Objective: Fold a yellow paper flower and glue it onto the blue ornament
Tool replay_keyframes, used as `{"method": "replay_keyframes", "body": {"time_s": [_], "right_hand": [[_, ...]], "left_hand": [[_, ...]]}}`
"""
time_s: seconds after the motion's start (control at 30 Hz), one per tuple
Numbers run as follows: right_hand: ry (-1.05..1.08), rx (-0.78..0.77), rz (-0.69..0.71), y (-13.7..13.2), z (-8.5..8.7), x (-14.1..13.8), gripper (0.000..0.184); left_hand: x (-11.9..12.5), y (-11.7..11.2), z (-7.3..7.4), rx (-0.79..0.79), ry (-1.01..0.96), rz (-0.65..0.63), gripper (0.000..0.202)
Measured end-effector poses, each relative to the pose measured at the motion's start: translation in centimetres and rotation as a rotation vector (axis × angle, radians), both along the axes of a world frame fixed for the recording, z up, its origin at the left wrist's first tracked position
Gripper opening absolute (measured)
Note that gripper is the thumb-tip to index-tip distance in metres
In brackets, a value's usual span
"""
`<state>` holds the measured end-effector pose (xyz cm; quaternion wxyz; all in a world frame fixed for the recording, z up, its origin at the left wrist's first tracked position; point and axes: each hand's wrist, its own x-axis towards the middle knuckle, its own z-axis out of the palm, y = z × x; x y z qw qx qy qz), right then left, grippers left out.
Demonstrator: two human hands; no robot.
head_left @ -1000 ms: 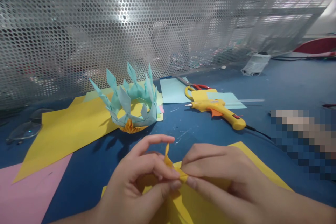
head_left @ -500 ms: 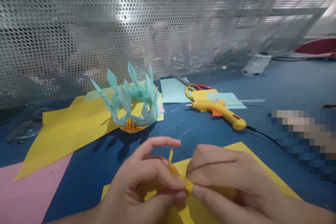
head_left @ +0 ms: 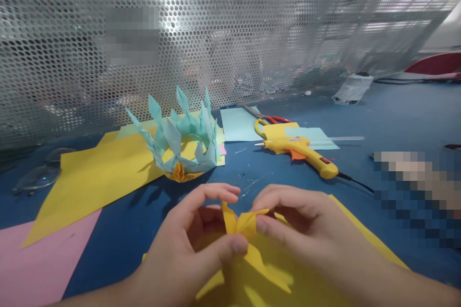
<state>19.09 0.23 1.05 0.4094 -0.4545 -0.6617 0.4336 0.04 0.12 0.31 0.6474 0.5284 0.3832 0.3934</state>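
In the head view, the left hand [head_left: 201, 240] is loosely curled, its thumb pressing on the near side of a folded yellow paper [head_left: 247, 223] while the forefinger arches above one upright flap. The right hand [head_left: 306, 230] is half closed, thumb and fingers pinching the paper's other flap, though its fingertips partly hide the exact grip. The folded paper is held between both hands near the middle of the table's near edge, over a yellow sheet [head_left: 306, 292], with a pointed tail slanting down towards that edge. Beyond the hands, a pale blue paper crown [head_left: 173, 139] with an orange ornament [head_left: 179, 172] stands towards the far edge of the table [head_left: 396, 120], at the right end of a long yellow sheet [head_left: 104, 177]. A pink sheet [head_left: 46, 254] covers the near left corner, and a pair of glasses [head_left: 36, 180] lies by the left edge. Right of the crown, a yellow glue gun [head_left: 298, 147] lies with its nozzle pointing left; behind it, scissors [head_left: 275, 119] with red and yellow handles rest partly on a pale blue sheet [head_left: 236, 125]. A perforated metal screen [head_left: 223, 14] lines the far edge.
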Motion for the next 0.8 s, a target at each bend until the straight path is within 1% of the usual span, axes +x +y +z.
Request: {"method": "replay_keyframes", "body": {"time_s": [0.1, 0.2, 0.27, 0.33, 0.4, 0.47, 0.53, 0.67, 0.73, 0.8], "right_hand": [[0.041, -0.116, -0.019, 0.05, 0.05, 0.11, 0.012], [0.104, -0.181, 0.011, 0.02, 0.04, 0.08, 0.01], [0.125, -0.18, 0.026, -0.04, -0.03, 0.02, 0.011], [0.124, -0.15, 0.016, -0.11, -0.15, 0.0, 0.017], [0.112, -0.104, -0.007, -0.16, -0.29, 0.07, 0.024], [0.106, -0.067, -0.012, -0.23, -0.42, 0.23, 0.029], [0.112, -0.04, -0.009, -0.34, -0.52, 0.42, 0.032], [0.16, -0.003, 0.025, -0.64, -0.67, 0.61, 0.035], [0.214, 0.013, 0.063, -0.74, -0.65, 0.57, 0.034], [0.258, 0.028, 0.094, -0.75, -0.5, 0.47, 0.031]], "left_hand": [[-0.18, 0.26, -0.16, -0.039, 0.009, 0.028, 0.023], [-0.27, 0.42, -0.15, -0.017, 0.119, 0.016, 0.028], [-0.22, 0.52, -0.06, 0.049, 0.186, -0.037, 0.023], [-0.08, 0.64, 0.04, 0.119, 0.212, -0.082, 0.013], [0.08, 0.71, 0.09, 0.161, 0.201, -0.092, 0.01], [0.17, 0.69, 0.09, 0.176, 0.161, -0.077, 0.012], [0.18, 0.61, 0.13, 0.132, 0.114, -0.059, 0.012], [0.05, 0.56, 0.35, -0.023, 0.038, -0.005, 0.017], [-0.03, 0.66, 0.43, -0.08, -0.005, -0.01, 0.025], [-0.11, 0.74, 0.42, -0.121, -0.056, -0.041, 0.031]]}}
